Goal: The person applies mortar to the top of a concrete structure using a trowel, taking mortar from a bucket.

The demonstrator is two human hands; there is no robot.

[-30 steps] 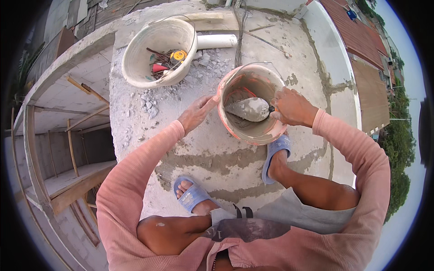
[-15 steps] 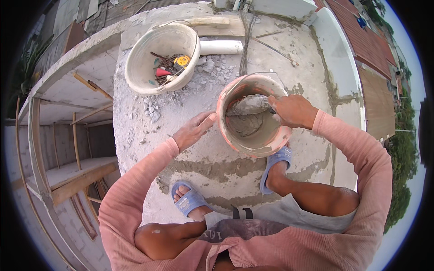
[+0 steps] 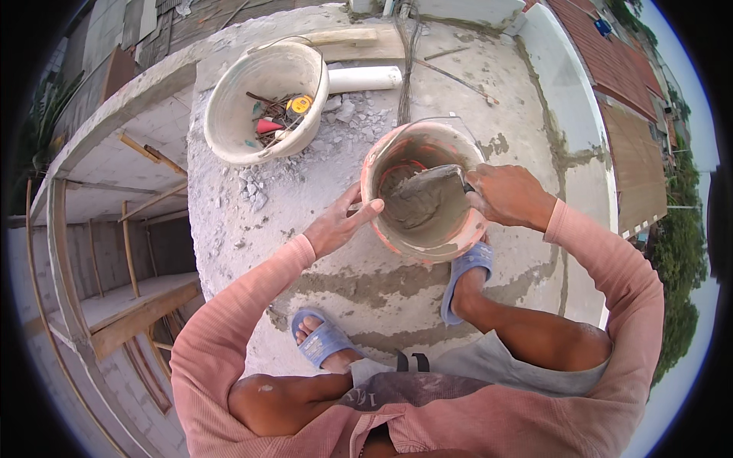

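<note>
A bucket [image 3: 372, 164] with an orange, mortar-smeared wall stands in front of me, with wet grey mortar [image 3: 412, 217] inside. My right hand [image 3: 508, 195] is closed round the handle of a trowel [image 3: 431, 180]; the metal blade reaches into the bucket against the mortar, and its lower part is hidden. At the bucket's left side my left hand [image 3: 336, 221] grips the wall, its thumb over the rim and its fingers against the outside. The bucket's thin wire handle [image 3: 427, 119] rests at the far rim.
A larger whitish bucket [image 3: 221, 130] at the far left holds a yellow tape measure [image 3: 299, 104], a red piece and scraps. Near it lie a white pipe [image 3: 365, 79], rubble [image 3: 343, 111], wires [image 3: 407, 69] and planks [image 3: 355, 46]. The slab's left edge [image 3: 192, 191] drops to a lower level.
My left hand has moved right and up from beside the bucket onto its rim. The trowel blade has shifted and tilted within the bucket, still in my right hand.
</note>
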